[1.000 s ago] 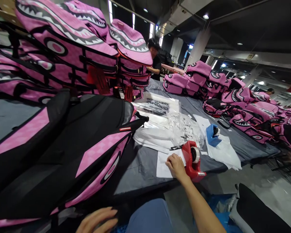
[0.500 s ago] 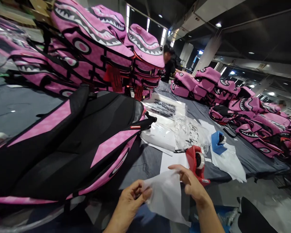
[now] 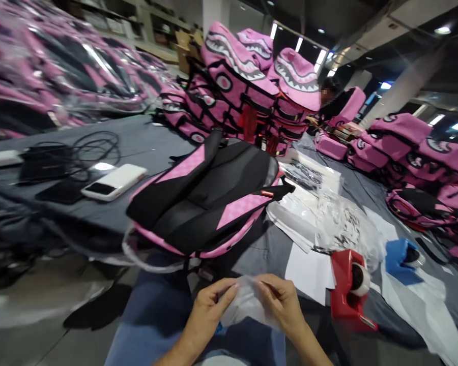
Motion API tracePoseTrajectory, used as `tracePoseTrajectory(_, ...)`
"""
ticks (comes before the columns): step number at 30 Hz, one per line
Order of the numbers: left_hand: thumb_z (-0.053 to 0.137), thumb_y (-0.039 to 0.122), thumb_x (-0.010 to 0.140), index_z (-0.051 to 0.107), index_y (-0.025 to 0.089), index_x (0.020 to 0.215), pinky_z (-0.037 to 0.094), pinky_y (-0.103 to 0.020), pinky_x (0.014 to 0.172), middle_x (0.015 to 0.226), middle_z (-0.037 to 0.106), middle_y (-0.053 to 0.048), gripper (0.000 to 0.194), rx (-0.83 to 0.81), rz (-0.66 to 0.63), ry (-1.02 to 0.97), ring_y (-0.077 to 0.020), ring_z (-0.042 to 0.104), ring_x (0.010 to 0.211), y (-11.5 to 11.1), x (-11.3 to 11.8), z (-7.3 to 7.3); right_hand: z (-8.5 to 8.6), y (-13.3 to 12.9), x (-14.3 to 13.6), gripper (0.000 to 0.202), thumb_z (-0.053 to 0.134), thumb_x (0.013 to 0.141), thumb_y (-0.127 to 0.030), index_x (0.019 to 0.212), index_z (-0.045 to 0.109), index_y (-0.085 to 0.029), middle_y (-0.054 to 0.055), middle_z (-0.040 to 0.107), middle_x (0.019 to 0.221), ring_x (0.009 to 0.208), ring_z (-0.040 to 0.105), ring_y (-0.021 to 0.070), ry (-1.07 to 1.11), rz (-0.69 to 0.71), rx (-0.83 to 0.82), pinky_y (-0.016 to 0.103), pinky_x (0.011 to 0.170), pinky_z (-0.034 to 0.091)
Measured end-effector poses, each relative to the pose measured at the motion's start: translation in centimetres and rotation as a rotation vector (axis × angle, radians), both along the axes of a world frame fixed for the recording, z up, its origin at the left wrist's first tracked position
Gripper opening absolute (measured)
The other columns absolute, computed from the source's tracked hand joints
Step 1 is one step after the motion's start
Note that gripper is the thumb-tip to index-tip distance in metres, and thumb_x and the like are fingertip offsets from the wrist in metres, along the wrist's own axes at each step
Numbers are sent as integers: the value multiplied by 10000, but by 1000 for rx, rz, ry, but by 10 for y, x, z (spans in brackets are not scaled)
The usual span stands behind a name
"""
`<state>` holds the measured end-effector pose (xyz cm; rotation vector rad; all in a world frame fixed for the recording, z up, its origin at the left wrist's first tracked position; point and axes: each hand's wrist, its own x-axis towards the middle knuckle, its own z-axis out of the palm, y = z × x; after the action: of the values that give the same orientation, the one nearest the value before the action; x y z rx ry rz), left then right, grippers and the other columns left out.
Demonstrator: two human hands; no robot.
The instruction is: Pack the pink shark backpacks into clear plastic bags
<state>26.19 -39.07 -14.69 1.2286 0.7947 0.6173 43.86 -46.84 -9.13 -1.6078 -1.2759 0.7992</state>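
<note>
1. Head cam: worn on person's head, looks fwd & down across the worktop (image 3: 135, 129).
2. Closest to lens: L hand (image 3: 209, 310) & R hand (image 3: 284, 305), btm ctr; lap (image 3: 137, 315) btm, seen from above.
3. Backpack (image 3: 217, 178) mid-frame, nr.
4. Bkgd: ceiling (image 3: 328, 18) up top, lines slanted; wide room view, far side incl.

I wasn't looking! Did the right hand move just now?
Yes, the right hand came off the white paper beside the red tape dispenser, towards the lap.
</note>
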Motion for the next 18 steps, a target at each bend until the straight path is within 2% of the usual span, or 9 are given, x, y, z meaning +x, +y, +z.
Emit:
tracePoseTrajectory(2,659,651,794,785,197,881,574,-321,795,893,777,-76,479,62,121,36,-251,707,846,1,-10,-2,0,2,0,382,532,996,-489,976,798,-214,61,776,868,747,711,181,-90,78,2,230,679,521)
tracePoseTrajectory(3,673,636,786,780,209,897,574,-331,826,907,771,-71,454,118,233,75,-250,703,863,2,-16,-4,0,3,2,395,499,1013,-480,991,790,-213,66,778,879,747,718,182,-139,107,-6,228,683,521)
tracePoseTrajectory(6,671,614,789,739,239,1017,527,-410,991,1029,731,-78,444,327,620,238,-276,660,1035,6,-31,-19,2,3,10,413,459,1021,-468,1147,745,-198,104,783,938,721,729,198,-313,161,-87,242,666,509)
tracePoseTrajectory(8,657,639,781,695,234,1105,486,-472,1053,1128,701,-103,520,396,747,291,-307,617,1141,13,-32,-31,5,4,14,395,476,1006,-444,1170,733,-192,110,782,898,687,718,205,-419,229,-207,246,629,476)
tracePoseTrajectory(10,657,679,744,679,213,1096,460,-533,1063,1136,699,-130,584,365,753,295,-340,613,1144,22,-23,-42,8,6,15,330,492,991,-394,998,757,-198,75,753,775,634,672,183,-486,360,-334,238,586,412)
tracePoseTrajectory(13,665,701,692,704,211,866,447,-592,1023,920,723,-125,521,263,721,289,-364,651,994,36,-5,-53,13,15,14,363,493,977,-346,699,666,-190,13,654,646,569,551,130,-490,558,-409,239,566,325)
tracePoseTrajectory(15,665,717,663,717,230,738,485,-561,962,800,716,-104,496,224,697,262,-344,657,909,42,0,-54,19,25,17,422,468,992,-393,661,618,-180,4,622,644,592,524,128,-447,538,-377,241,588,325)
tracePoseTrajectory(18,677,731,623,744,237,671,534,-467,906,859,748,-99,501,213,645,193,-317,671,926,41,-10,-47,33,41,27,511,410,1011,-510,689,619,-173,8,606,652,621,528,144,-381,368,-285,239,603,355)
